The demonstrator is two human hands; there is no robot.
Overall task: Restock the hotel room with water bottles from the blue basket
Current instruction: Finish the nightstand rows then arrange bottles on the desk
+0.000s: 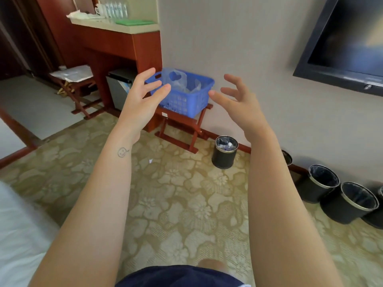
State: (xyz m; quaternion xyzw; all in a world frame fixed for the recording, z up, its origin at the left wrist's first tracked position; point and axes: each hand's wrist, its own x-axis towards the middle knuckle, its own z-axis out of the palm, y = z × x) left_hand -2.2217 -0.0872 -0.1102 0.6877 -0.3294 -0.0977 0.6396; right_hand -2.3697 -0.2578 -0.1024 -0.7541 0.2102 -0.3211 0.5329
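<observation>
Grip is empty on both: left hand [143, 95] and right hand [235, 100] hover, fingers spread, before the blue basket [186, 101] on its wooden folding rack [178, 139] by the wall. Only crumpled clear plastic [179, 79] shows inside. Probably light and flexible; hold opposite rims.

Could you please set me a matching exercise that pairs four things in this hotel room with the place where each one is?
Things:
1. blue basket
2. water bottles
3. black bin nearest the basket
4. television

Places:
A. mounted on the wall
B. on the counter
C. on the wooden stand
D. on the carpet

Pairs: 1-C, 2-B, 3-D, 4-A.
</observation>
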